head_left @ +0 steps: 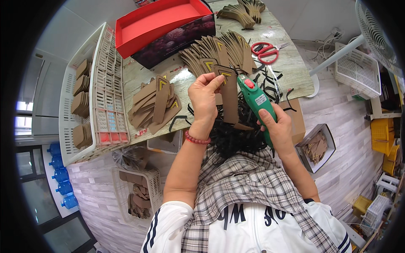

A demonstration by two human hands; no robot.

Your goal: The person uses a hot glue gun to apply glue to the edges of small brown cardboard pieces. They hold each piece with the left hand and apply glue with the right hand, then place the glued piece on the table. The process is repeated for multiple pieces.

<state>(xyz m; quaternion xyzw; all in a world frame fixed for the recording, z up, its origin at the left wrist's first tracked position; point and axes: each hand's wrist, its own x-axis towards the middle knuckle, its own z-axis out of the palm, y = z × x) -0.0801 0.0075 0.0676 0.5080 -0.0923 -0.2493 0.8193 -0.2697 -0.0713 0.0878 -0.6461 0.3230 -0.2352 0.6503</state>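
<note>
My left hand (205, 98) pinches the top of a long brown cardboard strip (230, 99) with a yellow chevron near its upper end, holding it upright above my lap. My right hand (276, 126) grips a green glue gun (255, 99) with a red button; its nozzle points up at the strip's top right edge. A fanned row of similar brown pieces (219, 50) lies just beyond on the table. A smaller pile of them (155, 103) lies to the left of my left hand.
Red-handled scissors (265, 51) lie at the table's right side among black scraps. A red box lid (158, 23) rests on a dark box at the back. White plastic baskets (103, 101) with brown pieces stand at the left. A small box of pieces (317, 147) sits on the floor at right.
</note>
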